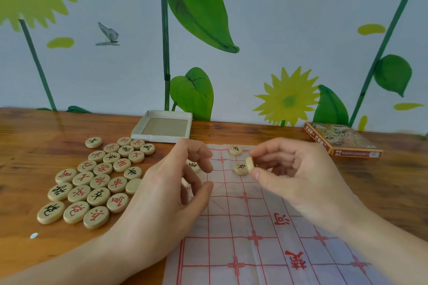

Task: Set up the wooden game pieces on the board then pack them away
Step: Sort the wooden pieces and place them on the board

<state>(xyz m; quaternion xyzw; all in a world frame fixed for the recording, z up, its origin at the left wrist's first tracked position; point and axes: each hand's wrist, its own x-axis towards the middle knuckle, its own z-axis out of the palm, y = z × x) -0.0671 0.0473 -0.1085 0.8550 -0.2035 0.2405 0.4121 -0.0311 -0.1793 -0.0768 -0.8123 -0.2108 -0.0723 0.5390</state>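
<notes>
At the back of the wooden counter [34, 127], against the flower-painted wall [266, 18], a shallow white box tray [162, 137] stands open with only its grey bottom showing inside. Far to the right lies the printed box lid [342, 140], flat with its picture side up; whatever is under it is hidden. The wooden game pieces, round discs marked in red or black, lie mostly in a loose pile [97, 180] on the counter left of the board, nearly all face up and touching or just beside one another. The board [254, 238] is a thin sheet printed with a red grid, spread on the counter in front of the person. Two black-marked pieces rest on its far end, one near the far edge [235, 150] and one just in front of it [240, 168]; a third [192, 165] peeks out behind the left hand. The right hand [301, 178] hovers over the far part of the board and pinches a piece [250, 164] on edge between thumb and forefinger, just beside the nearer black-marked piece, its other fingers loosely curled. The left hand [176, 187] hangs over the board's left edge with its fingers bent; a pale sliver shows between them, but I cannot tell whether it grips a piece.
</notes>
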